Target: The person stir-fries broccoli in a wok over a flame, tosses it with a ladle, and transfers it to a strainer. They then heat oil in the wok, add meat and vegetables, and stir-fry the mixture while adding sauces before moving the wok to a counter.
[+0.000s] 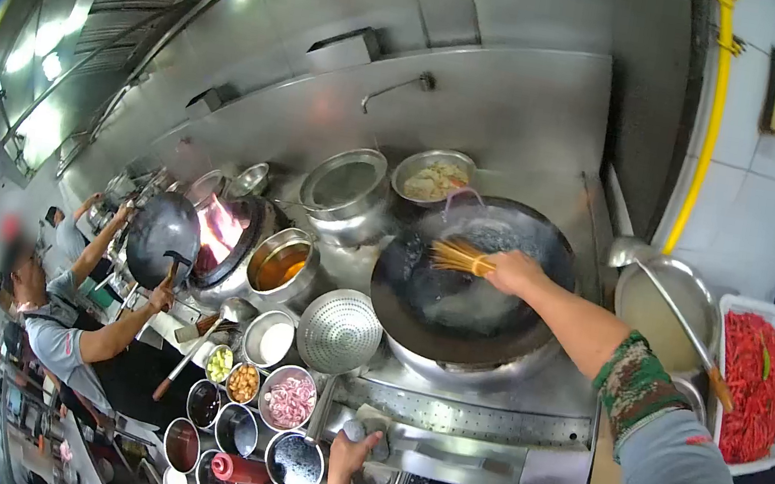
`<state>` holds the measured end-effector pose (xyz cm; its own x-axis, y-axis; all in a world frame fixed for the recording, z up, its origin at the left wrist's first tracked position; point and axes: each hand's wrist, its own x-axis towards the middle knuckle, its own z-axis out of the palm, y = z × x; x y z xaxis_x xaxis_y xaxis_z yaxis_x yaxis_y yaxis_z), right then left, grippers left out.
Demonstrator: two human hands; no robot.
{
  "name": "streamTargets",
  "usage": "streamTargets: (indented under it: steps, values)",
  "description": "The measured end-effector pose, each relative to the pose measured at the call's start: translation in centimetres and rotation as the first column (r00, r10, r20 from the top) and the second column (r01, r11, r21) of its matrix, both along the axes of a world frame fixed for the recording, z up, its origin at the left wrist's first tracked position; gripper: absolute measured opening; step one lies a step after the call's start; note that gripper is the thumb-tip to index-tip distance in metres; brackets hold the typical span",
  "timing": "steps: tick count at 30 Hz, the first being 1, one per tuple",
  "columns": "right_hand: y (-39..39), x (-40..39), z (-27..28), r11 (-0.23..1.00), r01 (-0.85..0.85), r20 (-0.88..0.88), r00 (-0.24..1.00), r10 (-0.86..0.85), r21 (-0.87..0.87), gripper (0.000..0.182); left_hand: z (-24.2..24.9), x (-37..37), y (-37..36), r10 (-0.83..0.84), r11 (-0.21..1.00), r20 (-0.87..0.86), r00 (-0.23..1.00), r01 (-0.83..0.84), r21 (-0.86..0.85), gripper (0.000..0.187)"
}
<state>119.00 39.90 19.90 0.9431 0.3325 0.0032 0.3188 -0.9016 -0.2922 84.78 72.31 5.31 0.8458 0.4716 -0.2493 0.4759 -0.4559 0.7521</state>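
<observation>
My right hand point(511, 272) is closed on a bamboo wok brush point(461, 257), its bristles spread inside the large dark wok point(463, 339) on the stove. Water lies in the wok, and a thin stream point(451, 201) falls at its far side. Down at the front edge of the stove, my left hand point(352, 453) is closed against a grey, cloth-like bundle point(376, 438); what its fingers grip I cannot tell. A perforated strainer point(340, 332) lies just left of the wok, its handle running down near my left hand.
Left are pots of chopped ingredients point(290, 398), a red bottle point(239, 469) and an oil pot point(281, 265). A co-worker point(84, 327) holds another wok point(161, 239) beside flames point(220, 227). Right are a ladle point(678, 310) over a basin and a tray of red peppers point(753, 387).
</observation>
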Motion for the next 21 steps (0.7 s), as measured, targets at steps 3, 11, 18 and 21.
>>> streamTargets:
  steps: [3,11,18,21]
  values:
    - [-0.6,-1.8,3.4,0.993,-0.043,-0.040,0.998,0.039,-0.108,0.025,-1.2,-1.0,1.2,0.020,1.000,0.045,0.999,-0.019,-0.023,0.060]
    - [-4.6,-4.2,2.5,0.952,0.198,-0.016,0.978,-0.207,-0.233,0.028,3.0,0.2,-2.3,0.316,0.069,-0.114,0.942,-0.143,-0.987,0.058]
    - [-6.2,-14.9,10.1,0.973,0.232,0.186,0.956,-0.225,-0.015,0.039,5.9,9.4,-10.2,0.041,0.030,-0.122,0.992,-0.123,-0.992,0.056]
    - [-8.3,-19.7,5.6,0.969,0.241,0.253,0.943,-0.218,-0.062,0.062,10.0,11.4,-12.4,-0.087,0.001,-0.131,0.988,-0.131,-0.991,0.059]
